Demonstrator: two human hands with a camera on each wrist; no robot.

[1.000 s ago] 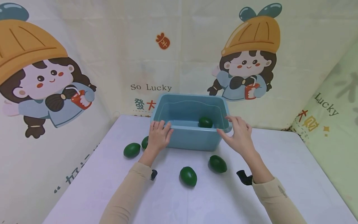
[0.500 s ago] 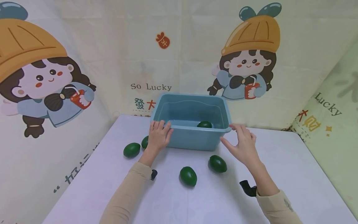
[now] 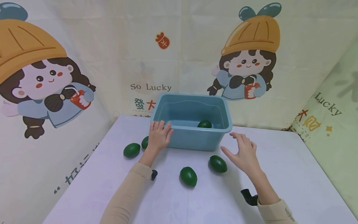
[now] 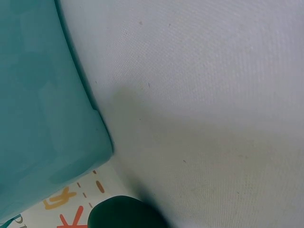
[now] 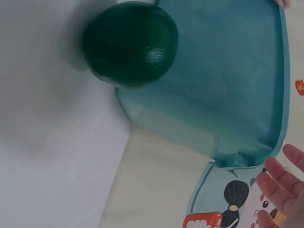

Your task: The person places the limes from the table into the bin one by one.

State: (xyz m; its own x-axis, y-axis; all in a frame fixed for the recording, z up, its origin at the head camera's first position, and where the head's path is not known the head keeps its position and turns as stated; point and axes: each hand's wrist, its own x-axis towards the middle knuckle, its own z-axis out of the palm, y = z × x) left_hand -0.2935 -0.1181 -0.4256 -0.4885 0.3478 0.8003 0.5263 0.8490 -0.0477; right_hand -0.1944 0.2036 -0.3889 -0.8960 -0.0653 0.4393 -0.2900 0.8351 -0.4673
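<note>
A blue plastic bin [image 3: 195, 128] stands at the table's far middle with one dark green avocado [image 3: 204, 124] inside. My left hand [image 3: 158, 136] rests flat against the bin's front left corner, fingers laid up to the rim. My right hand [image 3: 242, 151] hovers open above the table, just off the bin's front right corner, holding nothing. The nearest avocado [image 3: 218, 164] lies to its left. The right wrist view has that avocado [image 5: 130, 45] beside the bin wall [image 5: 223, 85] and my fingertips [image 5: 280, 183]. The left wrist view shows the bin wall [image 4: 42, 118].
More avocados lie on the white table: one at front centre [image 3: 188, 176], one at left [image 3: 131, 150], and one [image 3: 144, 142] partly hidden behind my left hand, also seen as an avocado [image 4: 121, 213] in the left wrist view. Cartoon-print cloth hangs behind and at both sides.
My right hand has pulled back from the bin's right rim, down and toward me. The avocado inside the bin shifted slightly. The left hand stayed put.
</note>
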